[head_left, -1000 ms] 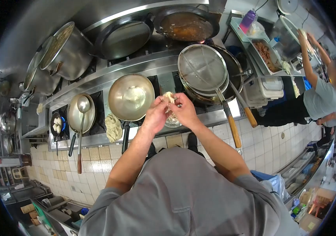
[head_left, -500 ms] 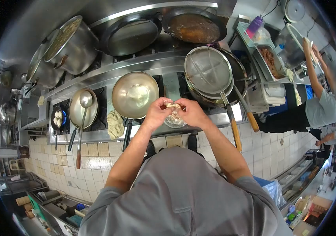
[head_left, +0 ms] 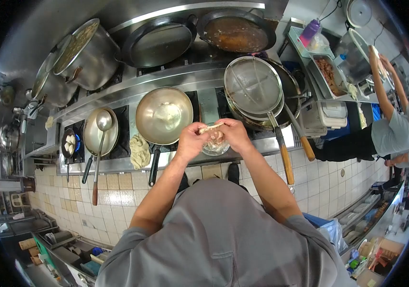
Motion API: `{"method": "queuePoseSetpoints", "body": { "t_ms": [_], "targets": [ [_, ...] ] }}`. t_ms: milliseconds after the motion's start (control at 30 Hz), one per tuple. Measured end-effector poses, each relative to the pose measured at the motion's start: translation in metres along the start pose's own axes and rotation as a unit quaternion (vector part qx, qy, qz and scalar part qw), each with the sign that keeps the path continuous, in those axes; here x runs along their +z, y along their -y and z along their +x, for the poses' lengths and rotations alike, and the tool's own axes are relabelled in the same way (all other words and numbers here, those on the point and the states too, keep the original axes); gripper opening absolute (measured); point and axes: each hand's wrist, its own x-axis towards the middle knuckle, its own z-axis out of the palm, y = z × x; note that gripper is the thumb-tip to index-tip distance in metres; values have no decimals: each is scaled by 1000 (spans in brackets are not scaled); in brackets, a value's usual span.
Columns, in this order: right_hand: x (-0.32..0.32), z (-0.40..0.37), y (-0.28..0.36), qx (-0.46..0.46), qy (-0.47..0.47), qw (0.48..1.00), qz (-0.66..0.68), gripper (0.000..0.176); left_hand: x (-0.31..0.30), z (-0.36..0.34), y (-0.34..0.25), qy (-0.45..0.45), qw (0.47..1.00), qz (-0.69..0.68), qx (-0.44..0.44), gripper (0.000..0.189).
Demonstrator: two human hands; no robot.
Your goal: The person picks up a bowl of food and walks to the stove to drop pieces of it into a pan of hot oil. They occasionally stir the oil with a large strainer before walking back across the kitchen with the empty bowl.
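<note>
My left hand [head_left: 191, 138] and my right hand [head_left: 235, 136] pinch the two ends of a pale, narrow strip of food [head_left: 210, 128], stretched between the fingertips. Its exact kind is too small to make out. Right beneath it, at the stove's front edge, sits a clear bowl [head_left: 215, 152] with pale pinkish pieces of food [head_left: 216, 138] in it; my hands partly cover it. Just left of my hands is a wide steel wok [head_left: 164, 115], with only a shine on its bottom.
A cloth [head_left: 140, 152] lies left of the wok handle. Further left are a pan with a ladle [head_left: 104, 120] and a small pan over a blue flame [head_left: 70, 143]. Long-handled strainers [head_left: 254, 85] rest at right. Another person [head_left: 391, 129] works at the right-hand counter.
The strip between my fingers looks straighter and longer than the curled piece before. My right hand has lifted slightly, and more pinkish food shows in the bowl.
</note>
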Motion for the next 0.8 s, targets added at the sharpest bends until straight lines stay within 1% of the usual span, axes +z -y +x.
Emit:
{"method": "queuePoseSetpoints", "body": {
  "t_ms": [33,67,100,133,200,233,267,300,367,500,533,600,633,667,700,733,800],
  "targets": [
    [0,0,-1,-9,1,999,43,16,-1,-1,-3,0,1000,1,-1,10],
    [-1,0,-2,-19,0,996,86,16,-3,-3,-7,3,998,-67,-15,9],
    [-1,0,-3,-19,-1,996,87,16,-5,-4,-10,7,990,-135,-29,8],
    [0,0,-5,-22,-12,996,85,17,-6,-5,-9,8,990,-135,-30,8],
    [1,2,-7,-25,-23,996,84,17,-8,-7,-5,-7,976,-215,-35,4],
    [4,2,-6,-34,-38,991,122,16,-9,-8,-8,-7,976,-215,-35,4],
    [8,3,-5,-42,-53,985,161,16,-11,-10,-10,-15,963,-265,-41,5],
    [11,3,-3,-42,-53,985,161,16,-12,-11,-13,-22,948,-315,-48,5],
    [17,0,6,-69,-100,981,151,17,-16,-13,-19,-14,944,-328,-44,6],
    [17,-1,16,-103,-114,976,151,19,-32,-10,-3,16,928,-372,-25,8],
    [13,0,19,-120,-121,972,164,18,-35,-10,-3,15,927,-373,-24,8],
    [3,1,25,-138,-125,967,175,18,-40,-10,-2,-16,916,-398,-57,12],
    [-1,-4,36,-110,-95,969,200,18,-41,-12,-7,-17,915,-399,-56,12],
    [-7,-7,43,-81,-65,969,225,18,-42,-15,-15,-7,906,-413,-93,13],
    [-15,-8,47,-64,-10,972,228,19,-42,-17,-20,3,895,-427,-130,15],
    [-14,-12,52,-64,-10,972,227,19,-40,-16,-19,3,895,-428,-129,15],
    [-12,-22,65,-21,57,968,244,25,-34,-11,-12,18,885,-432,-174,16]
  ]
}}
